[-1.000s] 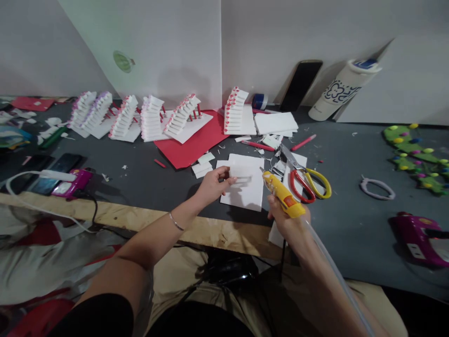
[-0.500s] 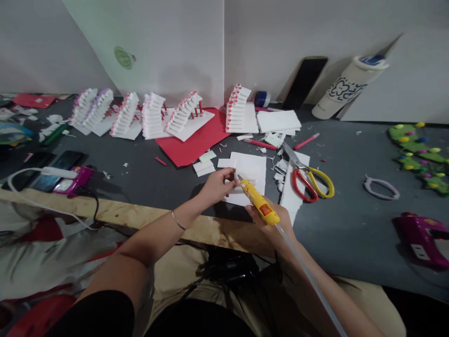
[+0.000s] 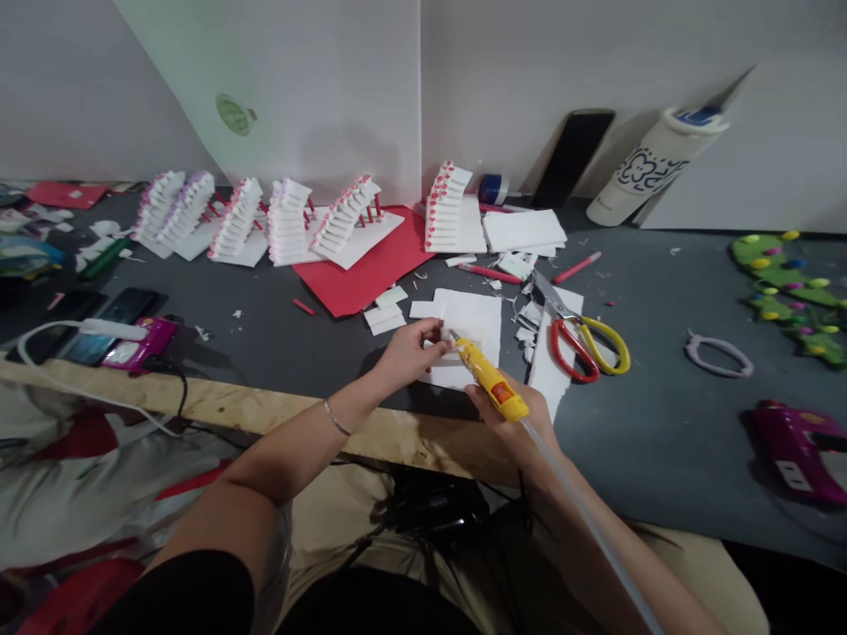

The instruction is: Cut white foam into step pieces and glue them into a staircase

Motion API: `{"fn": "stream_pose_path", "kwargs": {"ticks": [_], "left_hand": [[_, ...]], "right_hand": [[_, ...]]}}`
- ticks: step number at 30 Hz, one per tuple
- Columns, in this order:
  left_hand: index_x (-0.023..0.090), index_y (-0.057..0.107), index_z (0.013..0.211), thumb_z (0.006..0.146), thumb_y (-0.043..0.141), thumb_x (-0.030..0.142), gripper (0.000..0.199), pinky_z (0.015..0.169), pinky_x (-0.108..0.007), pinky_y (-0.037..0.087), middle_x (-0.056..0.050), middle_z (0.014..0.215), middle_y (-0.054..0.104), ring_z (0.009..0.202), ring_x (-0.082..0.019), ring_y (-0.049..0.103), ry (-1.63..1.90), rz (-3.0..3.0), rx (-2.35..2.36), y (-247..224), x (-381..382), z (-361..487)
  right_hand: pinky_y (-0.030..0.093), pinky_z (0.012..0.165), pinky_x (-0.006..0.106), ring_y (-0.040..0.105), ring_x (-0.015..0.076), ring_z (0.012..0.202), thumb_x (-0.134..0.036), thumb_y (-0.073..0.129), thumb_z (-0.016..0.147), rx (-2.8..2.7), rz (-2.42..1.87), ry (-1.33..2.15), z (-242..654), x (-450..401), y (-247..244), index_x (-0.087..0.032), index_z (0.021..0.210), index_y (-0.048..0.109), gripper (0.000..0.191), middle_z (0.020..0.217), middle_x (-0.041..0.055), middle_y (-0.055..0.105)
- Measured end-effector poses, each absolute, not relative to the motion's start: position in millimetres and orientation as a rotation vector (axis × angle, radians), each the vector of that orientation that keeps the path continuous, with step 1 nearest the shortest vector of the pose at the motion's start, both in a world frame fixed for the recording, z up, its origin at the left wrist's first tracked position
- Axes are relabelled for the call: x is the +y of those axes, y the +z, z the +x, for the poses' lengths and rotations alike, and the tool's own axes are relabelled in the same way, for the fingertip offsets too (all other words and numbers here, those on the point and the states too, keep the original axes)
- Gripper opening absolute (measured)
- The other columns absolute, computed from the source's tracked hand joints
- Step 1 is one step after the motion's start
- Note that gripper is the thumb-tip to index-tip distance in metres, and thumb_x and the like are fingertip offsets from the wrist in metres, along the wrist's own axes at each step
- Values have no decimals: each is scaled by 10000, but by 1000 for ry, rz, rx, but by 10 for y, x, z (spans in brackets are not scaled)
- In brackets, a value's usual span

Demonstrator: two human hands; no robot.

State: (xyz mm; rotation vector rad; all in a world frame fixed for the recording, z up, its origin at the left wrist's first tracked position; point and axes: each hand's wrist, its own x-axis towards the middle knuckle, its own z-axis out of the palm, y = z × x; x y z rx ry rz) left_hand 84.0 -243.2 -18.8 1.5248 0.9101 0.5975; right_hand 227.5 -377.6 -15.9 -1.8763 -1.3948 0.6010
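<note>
My right hand (image 3: 520, 413) is wrapped round a yellow hot glue gun (image 3: 490, 377), with a long clear glue stick (image 3: 586, 511) sticking out of its back end. The gun's metal nozzle points up and left, close to the fingertips of my left hand (image 3: 414, 350). Those fingers are pinched together over a white foam board piece (image 3: 486, 309); what they hold is small, pale and mostly hidden. Left of the board lie a few white offcuts (image 3: 384, 317).
Scissors (image 3: 575, 331) with red and yellow handles lie right of the board among white scraps. Several small white staircase models (image 3: 288, 225) stand along the back, some on red card (image 3: 337, 291). A tumbler (image 3: 655, 168) and a phone (image 3: 574, 159) lean at the wall.
Almost nothing differs. Both hands and the glue gun keep nearly the same place, with only a slight shift of the whole view.
</note>
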Motion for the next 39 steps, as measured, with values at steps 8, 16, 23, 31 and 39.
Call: {"fn": "stream_pose_path", "kwargs": {"ticks": [8,16,23,31,39], "left_hand": [[144,638,949,731,676,395,335,424,-166,437,-15,767,599,603,-96,503,609,1505,939,-149,-2444,825],[139,653,947,720,709,464,401,421,-180,442,-17,770,613,581,-89,476,633,1483,907,-126,-2425,815],[149,671,980,736,708,474,408,435,-162,441,-36,829,670,636,-106,535,645,1477,886,-145,-2409,799],[134,650,1021,722,706,430,425,429,-181,443,-39,807,640,660,-125,546,681,1475,899,-153,-2379,794],[183,536,1085,784,678,341,369,494,-216,438,-5,819,650,514,-81,527,553,1538,897,-277,-2430,820]], "right_hand": [[375,492,271,561,156,480,-553,545,855,-1359,-1865,685,2358,-3783,-125,-237,693,562,356,530,-15,576],[371,481,277,510,141,456,-574,559,829,-1315,-1858,614,2395,-3799,-65,-236,618,530,400,510,-19,558],[383,486,275,512,140,466,-563,567,830,-1246,-1862,609,2450,-3809,-42,-236,592,529,406,501,-22,551],[414,481,273,539,144,466,-558,614,816,-1107,-1860,682,2545,-3830,-106,-224,596,566,403,491,-12,567],[454,490,257,560,124,484,-647,516,872,-874,-1587,769,2780,-3691,-134,-229,638,478,480,542,-28,553]]}}
